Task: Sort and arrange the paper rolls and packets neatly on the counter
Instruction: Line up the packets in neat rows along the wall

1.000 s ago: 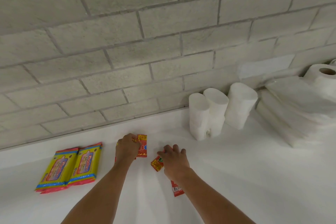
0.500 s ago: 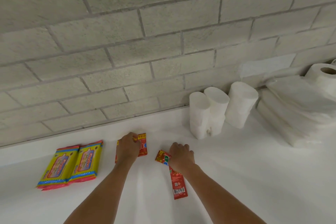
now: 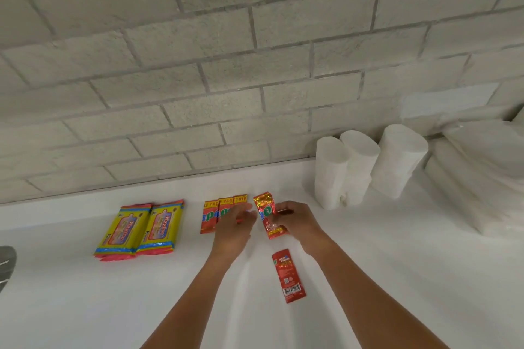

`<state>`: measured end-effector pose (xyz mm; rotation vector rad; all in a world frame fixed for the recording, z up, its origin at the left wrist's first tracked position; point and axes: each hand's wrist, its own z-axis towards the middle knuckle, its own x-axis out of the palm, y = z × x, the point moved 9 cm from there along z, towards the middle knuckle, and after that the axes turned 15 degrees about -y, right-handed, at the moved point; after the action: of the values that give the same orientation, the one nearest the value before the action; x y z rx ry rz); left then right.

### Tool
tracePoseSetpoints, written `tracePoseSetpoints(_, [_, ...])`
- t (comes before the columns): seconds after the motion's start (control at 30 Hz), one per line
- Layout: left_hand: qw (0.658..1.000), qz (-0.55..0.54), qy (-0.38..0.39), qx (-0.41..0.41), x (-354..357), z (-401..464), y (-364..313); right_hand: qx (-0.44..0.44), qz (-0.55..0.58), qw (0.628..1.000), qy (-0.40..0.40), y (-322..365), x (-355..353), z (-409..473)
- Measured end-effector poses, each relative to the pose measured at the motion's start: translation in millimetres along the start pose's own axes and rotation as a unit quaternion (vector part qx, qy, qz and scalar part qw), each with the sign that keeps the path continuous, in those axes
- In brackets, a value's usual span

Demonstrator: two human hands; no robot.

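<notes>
Left hand (image 3: 234, 224): rests flat on the row of red packets (image 3: 215, 215), fingers straight, pinning the row against the bench (image 3: 368, 278).
Right hand (image 3: 295, 221): pinches one red foil packet (image 3: 268, 215) by its edge, tilted, just right of the left hand's fingertips; its lower end looks lifted off the bench, though I cannot tell for certain.
Spare packet (image 3: 288, 275): lies barcode side up, nearer the body than both hands, below the right wrist.
Yellow packets (image 3: 139, 229): a side-by-side pair well left of the left hand, already squared.
Paper rolls (image 3: 360, 164): three upright, beyond and right of the right hand, near the wall.
Folded paper stack (image 3: 476, 178): far right of the right hand.
Step in hand: likely laying the held packet beside the row.
Risk: slick foil could slide as the packet lands, nudging the row askew if the left hand lifts early.
Risk: the right forearm could sweep the spare packet out of place.
</notes>
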<state>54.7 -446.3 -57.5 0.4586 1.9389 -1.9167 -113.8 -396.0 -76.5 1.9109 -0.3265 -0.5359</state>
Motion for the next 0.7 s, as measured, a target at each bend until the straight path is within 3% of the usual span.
tracePoseSetpoints(0.13, [0.997, -0.060, 0.020, -0.049, 7, -14, -6, -0.032, 0.019, 0.999, 0.008, 11, 1, -9])
tracePoseSetpoints(0.37, [0.991, -0.071, 0.012, -0.110, 4, 6, 0, -0.065, -0.084, 0.994, -0.011, 7, 0, -14])
tracePoseSetpoints(0.5, [0.995, -0.007, -0.002, -0.100, 1, 35, 6, -0.105, -0.219, 0.970, 0.010, -3, -1, -19])
tracePoseSetpoints(0.7, [0.991, 0.112, -0.019, -0.069, 4, 61, 12, -0.146, -0.325, 0.933, 0.050, -17, 0, -33])
